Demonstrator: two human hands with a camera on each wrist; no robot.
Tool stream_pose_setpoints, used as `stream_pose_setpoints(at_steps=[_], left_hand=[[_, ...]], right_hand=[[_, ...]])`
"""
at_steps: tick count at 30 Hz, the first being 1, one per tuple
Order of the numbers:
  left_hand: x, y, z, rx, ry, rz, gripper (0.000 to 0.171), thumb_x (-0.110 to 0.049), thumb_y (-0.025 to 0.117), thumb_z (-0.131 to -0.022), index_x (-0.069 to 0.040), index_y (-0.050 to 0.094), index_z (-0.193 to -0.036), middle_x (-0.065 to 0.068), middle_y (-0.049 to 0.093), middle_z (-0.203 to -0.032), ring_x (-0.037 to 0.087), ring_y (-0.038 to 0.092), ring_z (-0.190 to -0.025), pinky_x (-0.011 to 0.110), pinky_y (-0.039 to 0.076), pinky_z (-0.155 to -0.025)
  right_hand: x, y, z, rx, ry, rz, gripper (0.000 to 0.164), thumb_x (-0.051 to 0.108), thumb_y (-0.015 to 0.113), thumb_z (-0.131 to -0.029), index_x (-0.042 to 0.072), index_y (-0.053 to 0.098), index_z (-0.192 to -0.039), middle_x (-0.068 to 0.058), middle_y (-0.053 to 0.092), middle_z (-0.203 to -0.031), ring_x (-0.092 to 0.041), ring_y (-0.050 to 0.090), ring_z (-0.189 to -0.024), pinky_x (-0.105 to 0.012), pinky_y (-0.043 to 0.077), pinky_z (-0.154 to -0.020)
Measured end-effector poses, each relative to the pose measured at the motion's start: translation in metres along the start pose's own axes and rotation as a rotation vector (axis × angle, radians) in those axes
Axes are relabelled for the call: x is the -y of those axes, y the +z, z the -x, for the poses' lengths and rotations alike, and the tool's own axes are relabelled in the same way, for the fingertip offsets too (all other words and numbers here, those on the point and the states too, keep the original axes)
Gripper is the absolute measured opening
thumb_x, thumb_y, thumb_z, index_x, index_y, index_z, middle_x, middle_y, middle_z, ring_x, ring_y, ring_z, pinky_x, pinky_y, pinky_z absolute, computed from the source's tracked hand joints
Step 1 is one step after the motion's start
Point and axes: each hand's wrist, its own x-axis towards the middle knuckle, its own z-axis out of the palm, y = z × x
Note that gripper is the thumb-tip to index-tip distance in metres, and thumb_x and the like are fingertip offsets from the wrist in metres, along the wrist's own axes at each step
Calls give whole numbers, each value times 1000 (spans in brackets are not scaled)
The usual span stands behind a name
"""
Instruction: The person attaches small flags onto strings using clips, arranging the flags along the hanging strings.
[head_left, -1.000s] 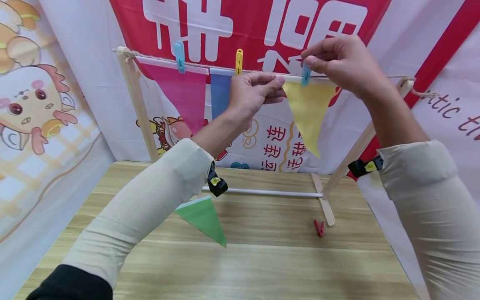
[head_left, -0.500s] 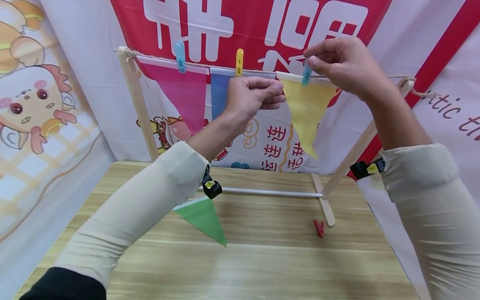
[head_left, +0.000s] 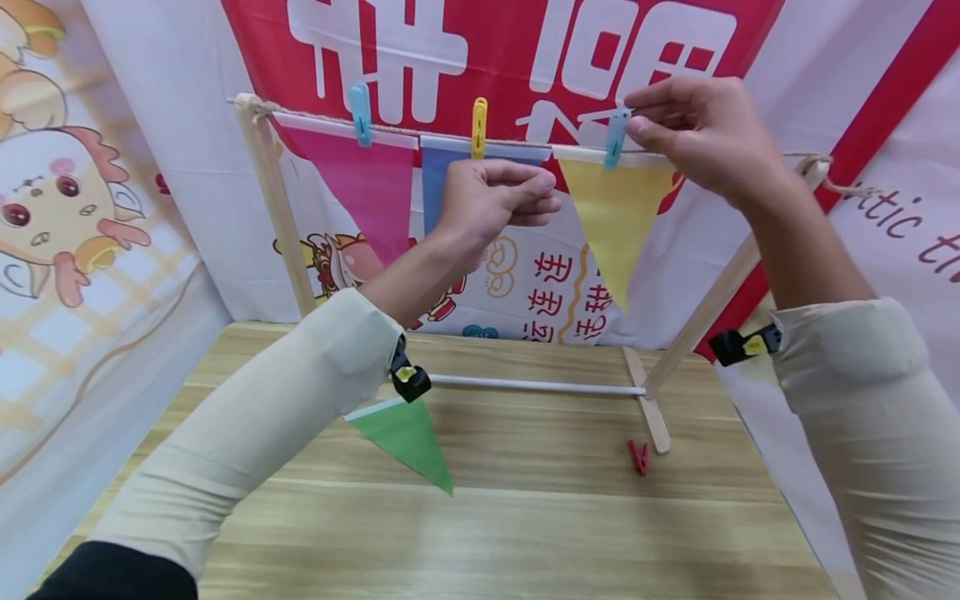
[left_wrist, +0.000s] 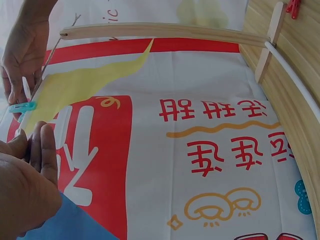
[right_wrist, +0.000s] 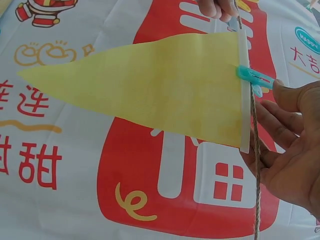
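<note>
A yellow pennant (head_left: 617, 217) hangs from the twine (head_left: 536, 145), clipped by a light blue clothespin (head_left: 616, 138). My right hand (head_left: 712, 137) is at the pin's upper end. Its thumb (right_wrist: 287, 95) is against or very near one handle in the right wrist view, the fingers loosely bent behind the twine. Just left of the pennant's top corner is my left hand (head_left: 495, 196), fingers loosely bent, with nothing seen in it. It partly covers a blue pennant (head_left: 437, 187), held by a yellow clothespin (head_left: 479, 127). A pink pennant (head_left: 367, 183) hangs further left under another light blue clothespin (head_left: 360, 112).
The twine runs between two wooden posts (head_left: 273, 204) joined by a white rod (head_left: 532, 384) low down. On the wooden table (head_left: 525, 542) lie a green pennant (head_left: 408, 442) and a red clothespin (head_left: 638, 457). A printed cloth hangs behind.
My left hand has let go of the yellow pennant's corner and drawn down and left. My right hand has loosened from the light blue clothespin, shifting slightly right; the pin stays on the twine.
</note>
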Motion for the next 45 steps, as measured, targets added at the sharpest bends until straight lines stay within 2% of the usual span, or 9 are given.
stream_pose_setpoints(at_steps=[5, 9, 15, 20, 26, 31, 34, 39, 45], left_hand=[[2, -6, 2, -2, 6, -23, 21, -16, 82, -104, -6, 86, -122, 14, 88, -114, 23, 88, -97, 33, 72, -89], [4, -11, 3, -2, 13, -22, 19, -16, 82, -104, -6, 87, -120, 17, 87, -114, 24, 88, -96, 34, 72, -89], [6, -16, 4, -4, -1, -37, 20, -16, 82, -104, -7, 86, -122, 18, 87, -116, 24, 88, -98, 33, 72, -90], [7, -18, 5, 2, -8, -59, 22, -18, 82, -104, -7, 86, -123, 16, 87, -114, 24, 88, -99, 33, 72, -91], [9, -22, 7, 18, 1, -75, 24, -19, 81, -105, -6, 85, -126, 15, 87, -113, 24, 88, -99, 34, 72, -91], [12, -27, 9, 29, 7, -105, 23, -21, 81, -106, -9, 84, -126, 14, 86, -113, 23, 88, -97, 33, 72, -89], [14, -30, 12, 31, 4, -126, 25, -24, 81, -106, -11, 83, -127, 13, 86, -115, 23, 87, -97, 33, 72, -88], [19, -36, 15, 36, -2, -140, 26, -25, 81, -106, -11, 82, -129, 20, 83, -120, 23, 87, -95, 33, 72, -87], [25, -45, 19, 32, 2, -115, 25, -22, 81, -107, -7, 82, -128, 23, 83, -116, 20, 87, -87, 32, 72, -83]], right_hand=[[-1, 2, 5, -49, -1, -15, 50, 41, 76, -108, 22, 71, -154, -7, 72, -152, -4, 67, -114, -20, 63, -105], [-3, 5, 8, -126, -28, -61, 48, 37, 80, -106, 20, 73, -150, -5, 74, -149, -3, 69, -113, -18, 63, -104], [-5, 11, 15, -258, -111, -145, 43, 31, 85, -103, 17, 78, -143, -4, 79, -139, -4, 72, -112, -16, 61, -102], [-8, 16, 22, -322, -186, -107, 39, 30, 85, -102, 16, 80, -138, -6, 80, -132, -4, 73, -108, -16, 61, -101], [-12, 21, 31, -374, -305, 15, 37, 32, 82, -104, 12, 81, -135, -6, 82, -130, 0, 70, -105, -16, 61, -103], [-17, 26, 37, -395, -379, 60, 36, 32, 78, -106, 8, 82, -133, -8, 83, -128, 6, 67, -105, -14, 59, -101], [-22, 29, 40, -391, -382, 77, 34, 30, 78, -106, 8, 82, -132, -8, 84, -127, 9, 66, -104, -11, 57, -98], [-29, 33, 45, -390, -375, 77, 34, 29, 79, -106, 7, 83, -131, -8, 84, -126, 9, 65, -103, -11, 57, -98], [-36, 38, 52, -390, -368, 80, 35, 29, 81, -104, 7, 83, -131, -6, 85, -126, 8, 66, -102, -12, 58, -100]])
